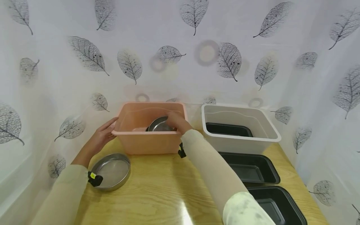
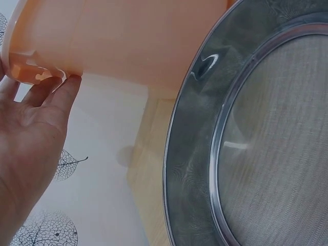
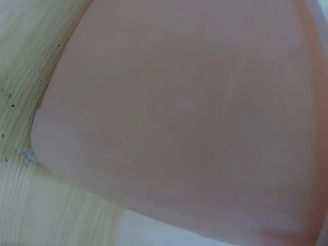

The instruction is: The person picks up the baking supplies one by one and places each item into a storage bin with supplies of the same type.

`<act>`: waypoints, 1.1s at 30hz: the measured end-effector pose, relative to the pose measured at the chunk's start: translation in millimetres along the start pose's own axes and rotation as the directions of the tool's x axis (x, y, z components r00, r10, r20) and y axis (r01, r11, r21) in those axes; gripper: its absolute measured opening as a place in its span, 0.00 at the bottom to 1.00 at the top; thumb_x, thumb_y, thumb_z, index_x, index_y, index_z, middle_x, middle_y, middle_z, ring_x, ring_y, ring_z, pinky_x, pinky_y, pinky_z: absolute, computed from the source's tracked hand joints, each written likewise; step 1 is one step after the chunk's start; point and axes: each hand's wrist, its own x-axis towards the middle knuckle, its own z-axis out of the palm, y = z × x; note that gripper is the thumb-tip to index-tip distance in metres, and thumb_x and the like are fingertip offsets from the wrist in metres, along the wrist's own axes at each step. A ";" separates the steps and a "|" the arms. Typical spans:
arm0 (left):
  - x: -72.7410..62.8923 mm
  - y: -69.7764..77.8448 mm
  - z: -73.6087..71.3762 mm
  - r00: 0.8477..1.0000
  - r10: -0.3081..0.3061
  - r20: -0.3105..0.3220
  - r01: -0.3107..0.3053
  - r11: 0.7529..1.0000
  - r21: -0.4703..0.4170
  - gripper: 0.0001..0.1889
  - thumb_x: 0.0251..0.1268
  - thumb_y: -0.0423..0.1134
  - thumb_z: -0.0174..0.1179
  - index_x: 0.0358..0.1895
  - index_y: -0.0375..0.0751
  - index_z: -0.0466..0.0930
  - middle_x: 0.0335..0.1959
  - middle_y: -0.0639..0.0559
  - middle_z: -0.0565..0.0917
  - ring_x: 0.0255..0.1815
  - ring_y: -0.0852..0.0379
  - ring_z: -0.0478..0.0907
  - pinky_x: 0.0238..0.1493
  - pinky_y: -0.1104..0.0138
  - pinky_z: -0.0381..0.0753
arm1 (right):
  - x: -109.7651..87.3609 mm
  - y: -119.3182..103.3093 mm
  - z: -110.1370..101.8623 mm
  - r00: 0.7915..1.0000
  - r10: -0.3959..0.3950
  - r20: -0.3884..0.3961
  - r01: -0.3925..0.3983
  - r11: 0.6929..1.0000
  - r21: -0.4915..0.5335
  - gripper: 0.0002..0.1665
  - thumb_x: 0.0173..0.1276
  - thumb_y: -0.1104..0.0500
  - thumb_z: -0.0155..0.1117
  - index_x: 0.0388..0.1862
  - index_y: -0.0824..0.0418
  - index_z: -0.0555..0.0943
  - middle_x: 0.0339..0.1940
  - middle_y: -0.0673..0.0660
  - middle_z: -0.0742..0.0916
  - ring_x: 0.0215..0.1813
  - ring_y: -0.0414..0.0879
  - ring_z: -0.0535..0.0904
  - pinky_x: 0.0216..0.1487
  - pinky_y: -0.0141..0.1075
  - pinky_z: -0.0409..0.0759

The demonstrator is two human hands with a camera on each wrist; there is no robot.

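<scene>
At the left end of a peach plastic bin (image 1: 152,143), my left hand (image 1: 102,137) holds the rim. The left wrist view shows its fingers (image 2: 64,97) curled up under that rim. My right hand (image 1: 179,122) reaches over the bin's front right edge and grips a round metal pan (image 1: 161,125), which is tilted inside. The bin's front wall hides the pan's lower part. Below my left hand, a round metal sieve (image 1: 113,172) with fine mesh lies on the table. Only the bin's outer wall (image 3: 179,113) fills most of the right wrist view, so the right hand is hidden there.
To the right stands a white bin (image 1: 239,143) with a black baking pan (image 1: 229,129) inside. Two black rectangular pans, one farther back (image 1: 253,168) and one nearer (image 1: 277,204), lie on the wooden table (image 1: 157,187). A leaf-patterned curtain (image 1: 152,37) hangs behind.
</scene>
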 end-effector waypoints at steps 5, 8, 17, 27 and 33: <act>0.5 0.3 -0.5 1.000 -0.020 -0.002 0.020 1.000 -0.003 0.33 0.84 0.48 0.41 0.83 0.44 0.43 0.82 0.32 0.41 0.67 0.71 0.70 0.57 0.81 0.75 | -5.3 -9.2 -7.1 1.000 -0.013 -0.026 0.013 1.000 0.021 0.35 0.78 0.57 0.51 0.81 0.51 0.59 0.74 0.55 0.75 0.37 0.50 0.84 0.36 0.43 0.84; 0.3 0.7 -0.7 1.000 -0.028 -0.004 0.028 1.000 -0.008 0.32 0.84 0.48 0.41 0.83 0.45 0.44 0.83 0.34 0.41 0.68 0.69 0.69 0.58 0.81 0.75 | -9.9 -16.1 -11.8 0.998 -0.027 -0.053 0.031 0.997 0.077 0.33 0.80 0.54 0.50 0.82 0.49 0.59 0.75 0.54 0.73 0.25 0.50 0.83 0.33 0.41 0.84; 0.2 0.7 -1.0 1.000 -0.028 -0.006 0.028 0.999 -0.035 0.32 0.84 0.48 0.42 0.83 0.46 0.44 0.82 0.32 0.41 0.64 0.74 0.71 0.57 0.81 0.75 | -36.7 -45.4 -20.0 0.976 -0.118 -0.186 0.160 0.959 0.234 0.32 0.80 0.47 0.52 0.79 0.51 0.65 0.79 0.51 0.70 0.77 0.49 0.65 0.72 0.48 0.71; 1.2 1.5 -2.3 0.998 -0.058 -0.010 0.058 0.998 -0.011 0.33 0.84 0.50 0.42 0.83 0.48 0.43 0.83 0.37 0.39 0.78 0.52 0.59 0.58 0.81 0.74 | -78.7 -82.0 -5.4 0.904 -0.286 -0.318 0.405 0.812 0.420 0.27 0.78 0.52 0.58 0.73 0.56 0.72 0.71 0.55 0.77 0.68 0.52 0.74 0.60 0.43 0.81; 1.0 1.3 -2.4 0.998 -0.062 -0.013 0.062 0.998 -0.005 0.33 0.83 0.51 0.42 0.83 0.47 0.43 0.83 0.36 0.41 0.73 0.58 0.64 0.57 0.81 0.75 | -102.4 -102.4 20.0 0.885 -0.368 -0.286 0.464 0.755 0.464 0.27 0.77 0.53 0.60 0.72 0.57 0.74 0.69 0.55 0.78 0.66 0.51 0.76 0.59 0.34 0.79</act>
